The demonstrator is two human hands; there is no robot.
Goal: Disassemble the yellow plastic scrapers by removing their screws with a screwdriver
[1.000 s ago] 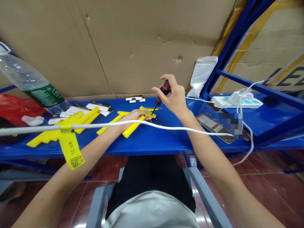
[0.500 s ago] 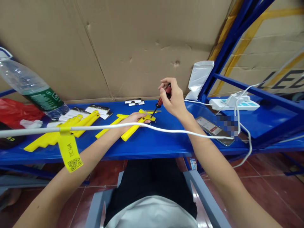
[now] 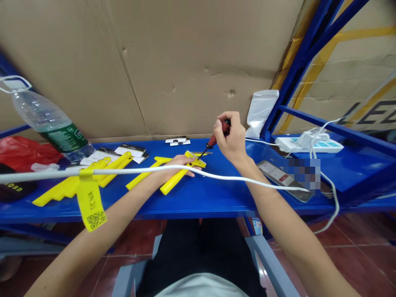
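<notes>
My left hand (image 3: 180, 161) is closed around the head end of a yellow scraper (image 3: 173, 180), holding it low over the blue shelf. Red and black, a screwdriver (image 3: 212, 141) slants down to the scraper's head, its tip at or in the head; the exact contact is too small to tell. My right hand (image 3: 234, 140) wraps the screwdriver's handle from above. Another yellow scraper (image 3: 144, 175) lies left of the held one, partly behind my left wrist. A thin metal strip (image 3: 206, 153) rests just beyond the scraper's head.
More yellow handles (image 3: 63, 189) lie at left near white-and-black cards (image 3: 131, 150) and a plastic bottle (image 3: 63, 134). A white cable (image 3: 222, 177) crosses the view in front of my arms. At right are a phone (image 3: 283, 179) and a power strip (image 3: 287, 144). Cardboard (image 3: 185, 82) stands behind.
My right hand's fingers have closed more tightly around the screwdriver's handle. The whole view has shifted slightly, so things sit lower in it. My left hand still holds the scraper.
</notes>
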